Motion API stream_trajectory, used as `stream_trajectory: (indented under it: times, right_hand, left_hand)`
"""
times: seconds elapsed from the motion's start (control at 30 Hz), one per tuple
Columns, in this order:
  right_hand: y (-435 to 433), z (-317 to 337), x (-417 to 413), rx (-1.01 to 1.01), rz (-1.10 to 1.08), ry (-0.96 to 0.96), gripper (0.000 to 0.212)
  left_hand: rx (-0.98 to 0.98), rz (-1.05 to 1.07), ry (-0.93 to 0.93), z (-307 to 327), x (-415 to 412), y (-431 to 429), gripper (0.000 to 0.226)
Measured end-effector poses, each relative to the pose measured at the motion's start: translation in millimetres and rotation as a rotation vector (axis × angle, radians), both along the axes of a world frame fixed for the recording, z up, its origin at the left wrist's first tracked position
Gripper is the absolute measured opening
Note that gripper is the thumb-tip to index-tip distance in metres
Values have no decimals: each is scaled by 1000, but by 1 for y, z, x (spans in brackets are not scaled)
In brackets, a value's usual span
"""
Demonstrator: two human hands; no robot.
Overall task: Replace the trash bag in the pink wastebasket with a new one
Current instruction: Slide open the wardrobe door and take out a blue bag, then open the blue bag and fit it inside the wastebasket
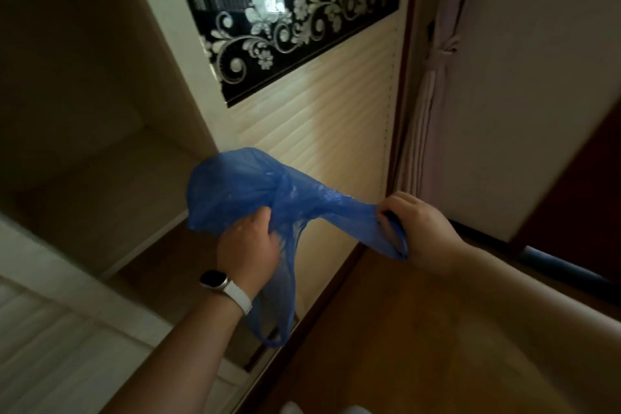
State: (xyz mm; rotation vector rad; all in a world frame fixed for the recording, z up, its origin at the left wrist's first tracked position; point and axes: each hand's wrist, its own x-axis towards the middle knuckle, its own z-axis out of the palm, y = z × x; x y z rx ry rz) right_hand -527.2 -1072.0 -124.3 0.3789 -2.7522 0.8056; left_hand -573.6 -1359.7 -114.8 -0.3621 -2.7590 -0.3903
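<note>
just blue bag (242, 188) between hands

We see a blue bag (235, 188) of thin, crinkled, half-clear plastic before the wardrobe door (319, 144), which looks like pale, ribbed, matt wood. Set in that door, a black panel (295, 27) shines glossy with silvery flowers. Right of the door hangs a pink cloth curtain (423, 131); below the door lies a smooth brown wood floor (386, 329).

The wooden floor (386, 329) spreads brown and glossy across the lower right and meets the wardrobe's foot at a dark sliding-door track (251, 363). At the floor's near edge lies something small and white (290, 408) — too cut off to identify. To the left, inside the open wardrobe, sits a pale shelf (100, 198) — dim, in shadow.
</note>
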Motion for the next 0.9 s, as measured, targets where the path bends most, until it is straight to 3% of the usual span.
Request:
stream_trajectory:
  times: [0.13, 0.27, 0.4, 0.57, 0.63, 0.9]
  right_hand:
    - [53, -14, 45, 6, -65, -71, 54]
    - [94, -15, 98, -54, -238, -69, 36]
    - [118, -17, 146, -117, -410, -120, 24]
    - [133, -34, 197, -259, -662, -283, 66]
    - [141, -44, 213, -285, -744, -317, 71]
    - [184, -78, 266, -427, -1052, -377, 32]
  left_hand:
    - [54, -99, -50, 0, 22, 56, 9]
    - [110, -209, -157, -3, 38, 117, 20]
    - [117, -360, -260, -2, 54, 179, 15]
    - [101, -589, -340, -2, 83, 261, 16]
    - [90, -659, -368, -2, 92, 291, 8]
    - [291, -900, -678, -8, 121, 394, 14]
